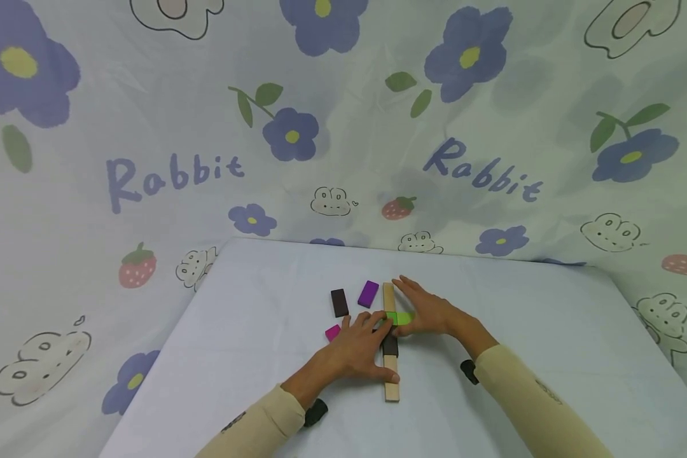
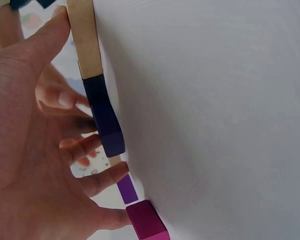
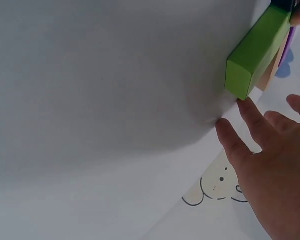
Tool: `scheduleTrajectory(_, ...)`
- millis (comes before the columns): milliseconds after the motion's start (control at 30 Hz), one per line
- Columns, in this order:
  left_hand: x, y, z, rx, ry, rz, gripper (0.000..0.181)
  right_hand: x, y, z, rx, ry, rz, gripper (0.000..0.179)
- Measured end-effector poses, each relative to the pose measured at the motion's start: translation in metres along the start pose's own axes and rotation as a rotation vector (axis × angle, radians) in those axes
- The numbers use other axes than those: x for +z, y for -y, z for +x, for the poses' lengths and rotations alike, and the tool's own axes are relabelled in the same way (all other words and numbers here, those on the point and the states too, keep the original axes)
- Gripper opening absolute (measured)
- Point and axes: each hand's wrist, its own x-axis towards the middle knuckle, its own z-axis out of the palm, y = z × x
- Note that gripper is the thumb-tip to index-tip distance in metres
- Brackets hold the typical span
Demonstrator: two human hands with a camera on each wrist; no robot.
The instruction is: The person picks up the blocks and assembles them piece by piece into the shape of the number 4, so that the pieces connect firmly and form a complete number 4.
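A light wooden block point(image 1: 388, 296), a bright green block point(image 1: 399, 318), a dark block point(image 1: 390, 346) and another light wooden block point(image 1: 392, 387) meet in a column, the green one lying crosswise. My left hand point(image 1: 352, 346) spreads over the column's left side. Its thumb touches the lower wooden block, while its fingers reach toward the green block and, in the left wrist view, a magenta block point(image 2: 148, 220). From the right, my right hand point(image 1: 429, 313) reaches in with extended fingers. One fingertip is right at the green block's end point(image 3: 240, 80) in the right wrist view.
Left of the column's top lie a purple block point(image 1: 368, 294) and a dark brown block point(image 1: 340, 303). White cloth covers the table point(image 1: 263, 305). A printed curtain point(image 1: 343, 127) hangs behind its far edge.
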Motion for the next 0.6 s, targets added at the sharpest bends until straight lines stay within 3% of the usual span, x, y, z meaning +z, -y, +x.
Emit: scheduleTrajectory(600,-0.001,-0.001,0.0,0.0,-0.001,0.018,0.105,0.014,0.006,-0.011,-0.065,-0.007,-0.104,0.125)
